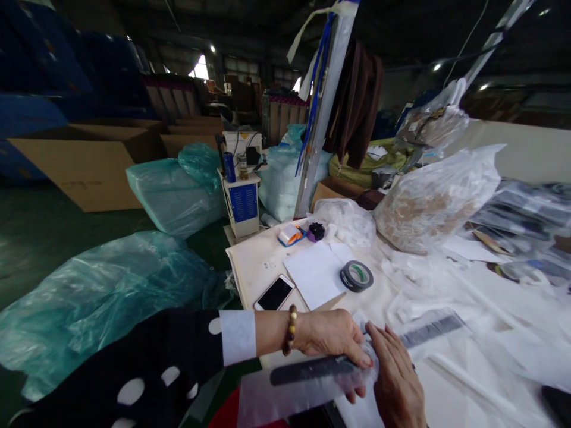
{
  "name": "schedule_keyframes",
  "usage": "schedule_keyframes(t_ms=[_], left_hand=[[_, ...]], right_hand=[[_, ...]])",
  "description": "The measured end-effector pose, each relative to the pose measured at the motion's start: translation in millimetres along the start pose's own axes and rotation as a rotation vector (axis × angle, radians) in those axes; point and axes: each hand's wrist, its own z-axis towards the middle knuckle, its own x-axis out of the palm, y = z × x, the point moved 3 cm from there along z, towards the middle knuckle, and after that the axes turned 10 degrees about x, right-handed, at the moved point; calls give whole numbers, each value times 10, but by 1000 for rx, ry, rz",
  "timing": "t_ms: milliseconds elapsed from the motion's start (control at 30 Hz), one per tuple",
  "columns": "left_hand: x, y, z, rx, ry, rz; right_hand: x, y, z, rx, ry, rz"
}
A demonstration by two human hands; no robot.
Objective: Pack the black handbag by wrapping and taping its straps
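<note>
Pouch (297,389) before phone (275,292) | tape roll (347,278) right of paper (312,276) | table (255,267) beneath

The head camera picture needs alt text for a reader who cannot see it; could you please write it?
A person's left hand grips a translucent bag with a dark strip inside, the right hand close beside it, at a white table with a phone, paper and a roll of tape.

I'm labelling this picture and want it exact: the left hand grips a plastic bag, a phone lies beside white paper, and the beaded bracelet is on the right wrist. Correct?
Not quite: the head view shows the beaded bracelet on the wrist of the left hand, not the right. That hand does grip a plastic bag, and a phone lies beside white paper.
</note>
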Motion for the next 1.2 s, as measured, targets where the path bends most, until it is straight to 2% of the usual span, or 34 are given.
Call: schedule_keyframes(t_ms=[67,200,367,500,700,833,933,1067,1200], left_hand=[[-44,60,69,-59,-14,37],[-137,148,177,11,37,39],[-173,192,201,-19,6,55],[-104,185,189,-37,-34,64],[-34,173,161,37,-47,59],[-61,224,285,-40,-14,4],[-76,213,306,-44,-80,63],[-112,62,115,154,-309,244],[-114,-90,-158,175,-264,257]], right_hand=[[-17,31,4,-10,5,26],[-44,-51,48,-83,46,24],[-1,-222,48,-70,48,-55],[70,-117,-11,-78,32,9],[59,-26,-45,-72,23,35],[40,-29,-63,-34,9,27],[47,-37,-55,-15,1,24],[47,-237,-7,-56,68,42],[-8,-675,-7,-14,96,-22]])
